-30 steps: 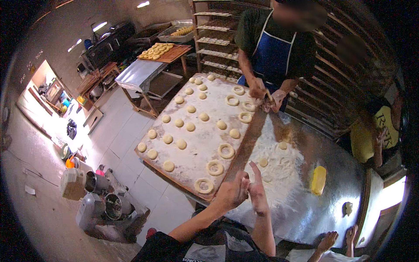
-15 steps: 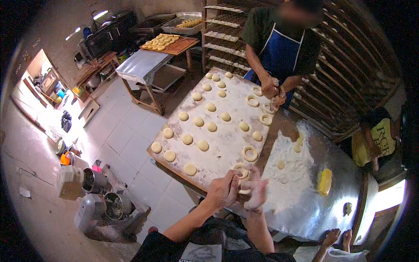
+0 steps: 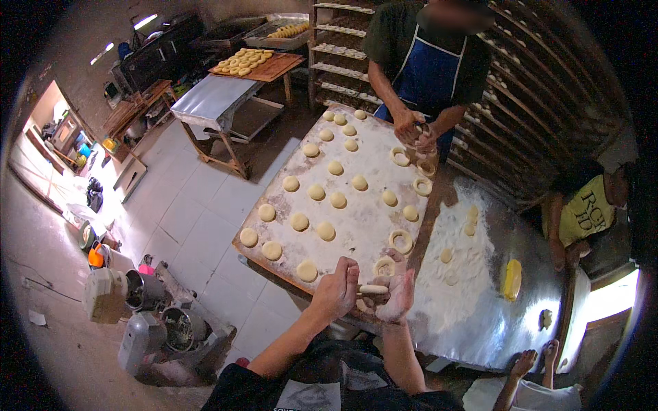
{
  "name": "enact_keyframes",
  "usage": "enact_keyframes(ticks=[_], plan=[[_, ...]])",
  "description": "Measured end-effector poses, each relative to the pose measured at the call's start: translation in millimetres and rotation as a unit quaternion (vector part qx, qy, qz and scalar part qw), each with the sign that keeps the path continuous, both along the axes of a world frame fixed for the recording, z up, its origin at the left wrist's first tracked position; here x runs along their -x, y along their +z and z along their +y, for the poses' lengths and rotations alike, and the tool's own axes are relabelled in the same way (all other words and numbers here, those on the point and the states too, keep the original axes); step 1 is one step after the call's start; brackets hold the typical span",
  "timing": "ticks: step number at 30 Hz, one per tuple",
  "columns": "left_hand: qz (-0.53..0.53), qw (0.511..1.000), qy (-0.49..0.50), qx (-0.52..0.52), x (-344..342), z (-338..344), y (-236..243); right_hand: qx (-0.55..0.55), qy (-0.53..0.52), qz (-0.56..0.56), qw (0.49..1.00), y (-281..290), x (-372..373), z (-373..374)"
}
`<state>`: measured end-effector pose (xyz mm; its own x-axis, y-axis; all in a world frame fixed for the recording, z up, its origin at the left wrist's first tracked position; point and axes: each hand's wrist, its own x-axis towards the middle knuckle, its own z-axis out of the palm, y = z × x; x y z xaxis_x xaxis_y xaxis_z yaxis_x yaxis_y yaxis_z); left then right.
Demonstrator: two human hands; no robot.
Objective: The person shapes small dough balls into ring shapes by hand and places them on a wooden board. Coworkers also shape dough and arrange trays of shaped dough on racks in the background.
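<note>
A piece of pale dough (image 3: 372, 290), seen edge-on and probably a ring, is held between my two hands above the near edge of the floured board (image 3: 343, 233). My left hand (image 3: 334, 296) is closed at its left end, knuckles up. My right hand (image 3: 396, 293) curls around its right end, palm turned up and dusted with flour. Just beyond my right hand lies a dough ring (image 3: 385, 267), partly covered by the fingers, with another dough ring (image 3: 401, 241) farther up. Several round dough balls, such as a dough ball (image 3: 306, 270) left of my hands, dot the board.
Across the board a co-worker in a blue apron (image 3: 426, 72) handles dough. On the right, a metal table (image 3: 490, 335) carries loose flour and a yellow item (image 3: 512, 279). Mixers (image 3: 144, 339) stand at lower left. A side table (image 3: 212, 106) and loaded racks (image 3: 339, 49) are behind.
My hands have shifted slightly, and the dough between them now shows. My right hand, blurred before, has curled around its end. The whole view has turned a little.
</note>
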<state>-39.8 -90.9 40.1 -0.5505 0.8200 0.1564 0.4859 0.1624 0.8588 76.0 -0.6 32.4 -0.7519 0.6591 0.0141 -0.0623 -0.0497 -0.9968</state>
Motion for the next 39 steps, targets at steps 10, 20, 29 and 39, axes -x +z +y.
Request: enact_keyframes(ticks=[10,20,29,39], plan=[[0.109,0.978,0.104,0.145,19,11,2,-0.111,-0.075,-0.263,0.955,22,34,-2],[0.215,0.944,0.041,0.246,30,-30,-13,-0.483,0.021,-0.410,0.773,-3,32,-14],[0.251,0.937,0.150,0.191,39,-46,-33,-0.439,0.030,-0.312,0.842,-8,74,17],[0.011,0.977,0.096,0.189,50,-38,-10,-0.378,0.025,-0.080,0.922,-34,113,44]])
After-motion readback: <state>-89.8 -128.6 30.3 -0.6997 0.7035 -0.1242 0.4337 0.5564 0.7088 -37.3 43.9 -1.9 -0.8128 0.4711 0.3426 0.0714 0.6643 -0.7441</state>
